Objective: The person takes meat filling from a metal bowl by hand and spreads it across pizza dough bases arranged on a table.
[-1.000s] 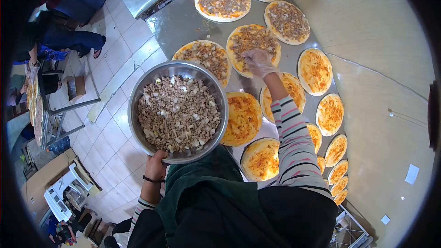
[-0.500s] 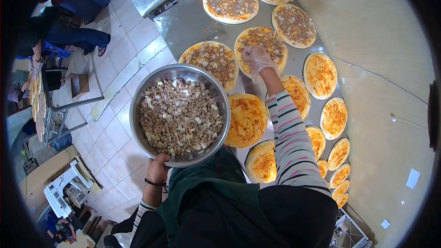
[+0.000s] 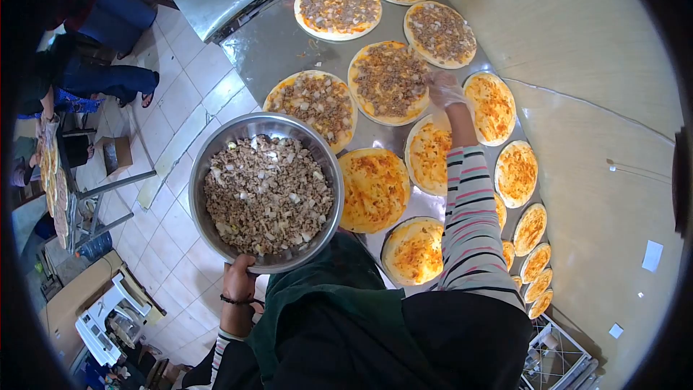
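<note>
My left hand (image 3: 239, 279) grips the near rim of a large steel mixing bowl (image 3: 204, 225), thumb over the edge. Cooked ground meat with pale diced pieces, perhaps onion, fills much of the bowl (image 3: 268, 195). My right hand (image 3: 447, 91), in a clear plastic glove, is at the right edge of a meat-topped pizza (image 3: 390, 81); its fingers are blurred and partly hidden. Close to it lie a sauce-covered pizza (image 3: 490, 110) and another one (image 3: 429, 155) under the wrist. A second meat-topped pizza (image 3: 315, 107) lies just beyond the bowl.
The metal table (image 3: 263, 43) carries more meat-topped pizzas at the far end and several sauce-covered pizzas (image 3: 373, 189) nearer me. A wall (image 3: 592, 123) runs along its right. At left, people stand by another pizza-laden table (image 3: 61, 180). A cardboard box (image 3: 115, 153) sits on the floor.
My right hand has moved right, from on top of the central meat-topped pizza to its edge. The bowl, held in my left hand, has shifted slightly left and down in view.
</note>
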{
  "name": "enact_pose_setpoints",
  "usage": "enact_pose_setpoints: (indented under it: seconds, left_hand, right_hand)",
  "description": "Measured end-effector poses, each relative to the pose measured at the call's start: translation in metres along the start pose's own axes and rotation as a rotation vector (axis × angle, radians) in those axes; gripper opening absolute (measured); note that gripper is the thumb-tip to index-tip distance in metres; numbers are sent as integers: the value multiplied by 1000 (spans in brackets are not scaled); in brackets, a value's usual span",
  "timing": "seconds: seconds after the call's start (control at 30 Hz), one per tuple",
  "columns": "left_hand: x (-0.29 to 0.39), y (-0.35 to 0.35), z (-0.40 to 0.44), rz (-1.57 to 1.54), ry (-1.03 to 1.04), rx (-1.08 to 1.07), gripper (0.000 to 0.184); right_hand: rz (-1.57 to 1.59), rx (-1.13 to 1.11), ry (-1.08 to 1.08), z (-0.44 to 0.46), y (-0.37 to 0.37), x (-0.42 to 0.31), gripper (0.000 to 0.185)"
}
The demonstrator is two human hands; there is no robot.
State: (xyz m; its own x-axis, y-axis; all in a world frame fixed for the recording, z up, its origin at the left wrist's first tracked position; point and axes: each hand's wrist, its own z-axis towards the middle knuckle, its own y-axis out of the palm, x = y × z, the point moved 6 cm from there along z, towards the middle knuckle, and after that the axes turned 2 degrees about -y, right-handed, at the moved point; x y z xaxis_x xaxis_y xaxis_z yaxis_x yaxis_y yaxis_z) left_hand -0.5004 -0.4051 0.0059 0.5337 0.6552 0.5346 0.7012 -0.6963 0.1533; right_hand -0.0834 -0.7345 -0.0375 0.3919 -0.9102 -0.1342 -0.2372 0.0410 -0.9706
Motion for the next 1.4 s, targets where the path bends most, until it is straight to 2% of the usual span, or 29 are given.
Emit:
enact_pose_setpoints:
  seconds: [0.03,0.1,0.2,0.23,0.3,0.33,0.4,0.53,0.6,0.63,0.7,0.83,0.9,0.93,1.0,1.03,1.1,1.23,1.3,1.33,1.4]
  left_hand:
    - [-2,-1,2,5,-2,0,32]
    - [2,1,6,312,174,-107,32]
    - [4,-2,7,419,261,-113,28]
    - [10,5,3,419,263,-111,28]
    - [10,16,-6,13,12,-25,21]
    - [7,14,-5,14,11,-25,21]
    - [8,9,-3,98,144,-33,12]
    - [7,4,-2,113,27,-21,18]
    - [24,24,-17,1508,707,-148,19]
    - [22,29,-17,1509,703,-146,19]
    - [6,13,-3,77,127,-19,11]
    - [11,16,-1,314,280,-35,13]
    - [10,28,-10,-52,-6,69,12]
    - [5,16,-8,-50,-8,75,12]
    - [4,3,-2,551,319,-121,17]
    - [8,12,-6,547,316,-122,17]
    - [9,20,-10,-12,14,81,16]
    - [3,9,0,189,75,-8,24]
    - [11,29,-9,-35,30,-5,31]
    - [11,28,-9,-31,27,-4,31]
    - [11,26,-9,-20,23,5,28]
  right_hand:
    - [2,-2,4,4,7,2,17]
    - [78,192,-136,15,19,-1,14]
    - [219,143,-123,10,34,-9,11]
    - [221,144,-125,4,26,-17,11]
    - [49,12,-109,-12,10,-33,6]
    - [49,10,-107,-12,15,-31,6]
    - [264,114,-392,-15,25,-40,5]
    - [322,193,-390,-24,36,-43,5]
    - [503,155,-198,-17,20,-18,7]
    - [505,151,-199,-13,12,-14,7]
    - [358,311,175,-7,-6,19,10]
    - [211,256,24,28,17,28,16]
    - [264,174,5,28,21,14,12]
    - [269,169,4,24,23,12,12]
    - [377,37,2,16,31,9,10]
    - [374,34,2,10,33,9,10]
    - [441,57,-13,2,38,10,7]
    - [394,208,-75,-14,36,-5,7]
    - [307,338,-392,-24,31,-31,6]
    - [309,336,-388,-25,32,-31,6]
    - [338,190,-254,-17,39,-25,6]
